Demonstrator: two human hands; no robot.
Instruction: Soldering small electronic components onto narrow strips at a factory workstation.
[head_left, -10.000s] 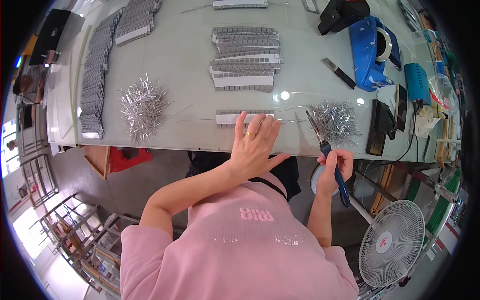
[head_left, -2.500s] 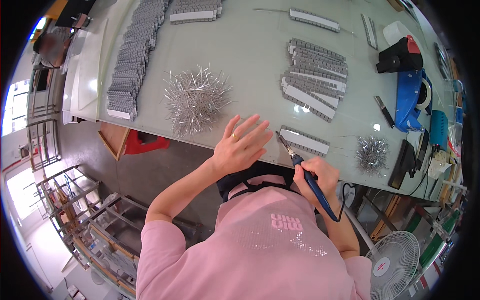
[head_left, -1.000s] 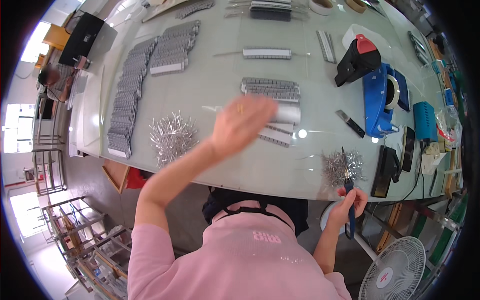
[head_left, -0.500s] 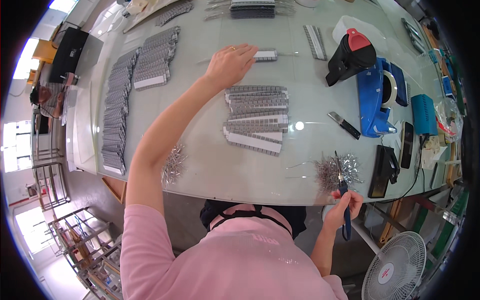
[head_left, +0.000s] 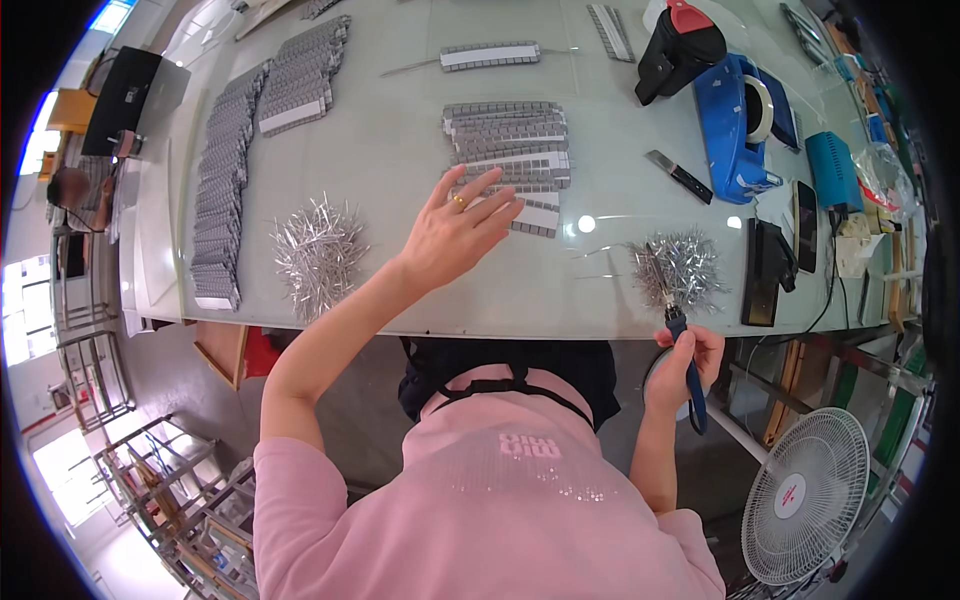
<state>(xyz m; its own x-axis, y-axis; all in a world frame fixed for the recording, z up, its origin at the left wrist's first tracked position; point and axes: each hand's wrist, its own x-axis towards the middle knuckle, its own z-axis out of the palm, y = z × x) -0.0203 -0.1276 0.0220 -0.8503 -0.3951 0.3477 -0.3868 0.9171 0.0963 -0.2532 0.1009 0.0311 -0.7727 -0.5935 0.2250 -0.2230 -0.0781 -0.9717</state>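
Note:
My left hand [head_left: 457,232] is over the near end of a stack of grey segmented strips with white faces [head_left: 508,130], fingers spread and apparently holding nothing. Whether its fingertips touch the strips I cannot tell. In my right hand [head_left: 692,357], at the table's near edge, are what look like long-nose pliers with dark blue handles [head_left: 677,322]. Their thin tip points into a tuft of short silvery wires [head_left: 690,270]. Beyond the stack lies a single strip [head_left: 490,57] with a thin wire sticking out at each end. Another silvery wire pile [head_left: 320,255] rests left of my left hand.
Long rows of overlapping strips [head_left: 220,190] line the table's left side. To the right are a utility knife [head_left: 680,177], a blue tape dispenser [head_left: 730,130], a black container with red lid [head_left: 680,50], a phone [head_left: 804,225] and a teal box [head_left: 834,172]. A fan [head_left: 806,495] stands lower right.
My left hand has come back toward me from the single wired strip to the near end of the stack. My right hand keeps its hold on the pliers. The whole view has shifted somewhat.

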